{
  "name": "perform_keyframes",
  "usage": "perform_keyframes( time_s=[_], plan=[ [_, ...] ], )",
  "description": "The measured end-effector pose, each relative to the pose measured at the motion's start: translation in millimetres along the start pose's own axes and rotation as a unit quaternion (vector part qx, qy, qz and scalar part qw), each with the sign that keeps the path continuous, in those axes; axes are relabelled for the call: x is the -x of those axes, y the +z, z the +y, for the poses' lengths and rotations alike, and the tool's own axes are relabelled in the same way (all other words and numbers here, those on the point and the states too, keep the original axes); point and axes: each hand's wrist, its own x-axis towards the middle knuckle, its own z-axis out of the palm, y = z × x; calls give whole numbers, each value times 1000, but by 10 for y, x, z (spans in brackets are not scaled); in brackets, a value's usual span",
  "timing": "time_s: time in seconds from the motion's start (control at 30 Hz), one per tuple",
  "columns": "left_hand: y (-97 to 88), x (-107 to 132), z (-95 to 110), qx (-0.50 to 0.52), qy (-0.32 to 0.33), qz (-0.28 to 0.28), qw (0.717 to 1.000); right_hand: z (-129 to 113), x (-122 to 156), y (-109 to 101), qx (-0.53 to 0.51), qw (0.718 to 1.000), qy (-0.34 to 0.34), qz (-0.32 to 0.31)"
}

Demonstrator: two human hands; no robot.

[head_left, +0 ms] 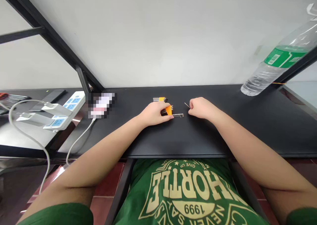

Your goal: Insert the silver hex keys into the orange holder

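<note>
My left hand (pixel 155 114) is closed around an orange hex key holder (pixel 168 110), just left of the middle of the black table. Several L-shaped hex keys (pixel 179 115) stick out of it to the right, their bent ends nearest my other hand. Behind my left fingers lies a second, yellow-orange holder (pixel 162 99) with more hex keys in it, partly hidden. A short way to the right, my right hand (pixel 198 108) pinches a thin metal hex key (pixel 187 105); only one end of it shows, pointing left, and it is apart from the holder.
A phone (pixel 102 105), blurred out, lies on the table (pixel 153 142) to the left with a white cable (pixel 80 137) attached. Beyond it are a white power strip (pixel 66 111) and chargers. A large water bottle (pixel 272 68) stands at the back right, near the black frame.
</note>
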Motion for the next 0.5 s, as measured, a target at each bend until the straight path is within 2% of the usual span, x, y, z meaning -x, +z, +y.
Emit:
perform_keyframes(
  time_s=[0.1, 0.2, 0.27, 0.33, 0.5],
  plan=[
    [10, 3, -27, 0, 9, 32, 999, 12, 47, 8, -112, 989, -93, 35],
    [21, 4, -64, 12, 15, 68, 997, -6, 80, 41, -236, 954, -184, 31],
    [28, 4, -84, 19, 17, 82, 996, -15, 79, 71, -277, 933, -226, 35],
    [34, 2, -92, 22, 20, 89, 996, -15, 64, 102, -291, 922, -253, 46],
    [25, 0, -60, 30, 19, 84, 996, -12, 42, 156, -255, 918, -292, 85]
  ],
)
